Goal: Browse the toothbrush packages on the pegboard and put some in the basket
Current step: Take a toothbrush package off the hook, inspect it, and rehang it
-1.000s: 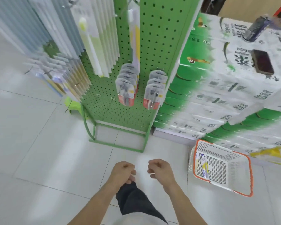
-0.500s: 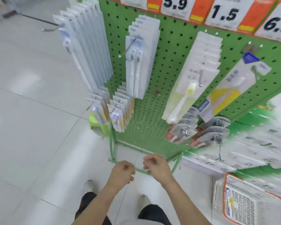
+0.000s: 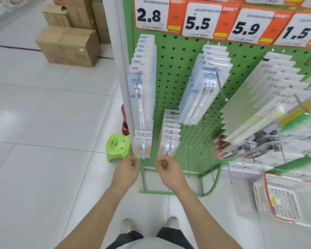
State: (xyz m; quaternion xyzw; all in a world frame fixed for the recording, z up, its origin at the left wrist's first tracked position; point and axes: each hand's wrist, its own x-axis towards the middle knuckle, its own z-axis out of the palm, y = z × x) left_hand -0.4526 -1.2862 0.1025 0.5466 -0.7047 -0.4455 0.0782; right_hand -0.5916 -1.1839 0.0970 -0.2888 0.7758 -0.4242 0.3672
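While both hands hover before the green pegboard (image 3: pixel 176 72), the left hand (image 3: pixel 127 170) and right hand (image 3: pixel 169 170) have loosely curled fingers holding nothing. Toothbrush packages (image 3: pixel 204 88) hang in rows on hooks just above them. An orange-rimmed basket (image 3: pixel 284 198) sits on the floor (image 3: pixel 43 159), lower right, near the rack.

A shop: price cards (image 3: pixel 201 20) above a stocked pegboard (image 3: pixel 176 72).

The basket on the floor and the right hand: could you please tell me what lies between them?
In the head view, between the right hand and the basket lie the green pegboard stand's foot frame, bare hooks hanging above it, and white floor tile.
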